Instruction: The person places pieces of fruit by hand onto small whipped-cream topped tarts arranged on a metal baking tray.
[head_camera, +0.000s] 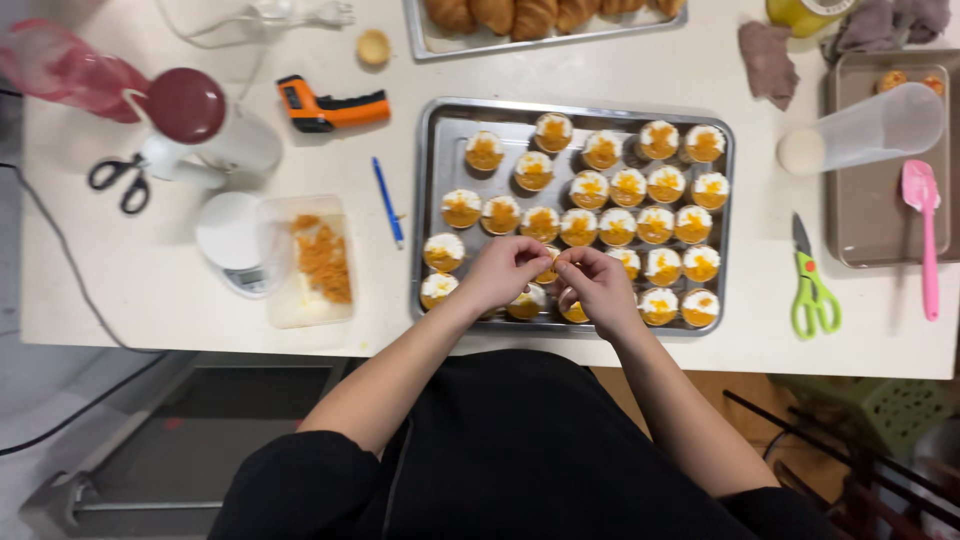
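Note:
A metal baking tray (432, 160) on the white table holds several small tarts topped with white cream and orange flakes (579, 228). My left hand (505, 272) and my right hand (598, 285) meet over the tray's near rows, fingertips pinched together above one tart (548, 270) that they mostly hide. Whether the fingers hold orange flakes is too small to tell. A clear plastic tub of orange flakes (318, 260) stands to the left of the tray.
Left of the tray lie a blue pen (388, 202), an orange infrared thermometer (330, 107), a small white scale (233, 242), black scissors (120, 180) and a white appliance with a dark red lid (205, 125). Right: green scissors (812, 285), pink spatula (926, 235), clear cup (865, 130), brown tray (880, 215).

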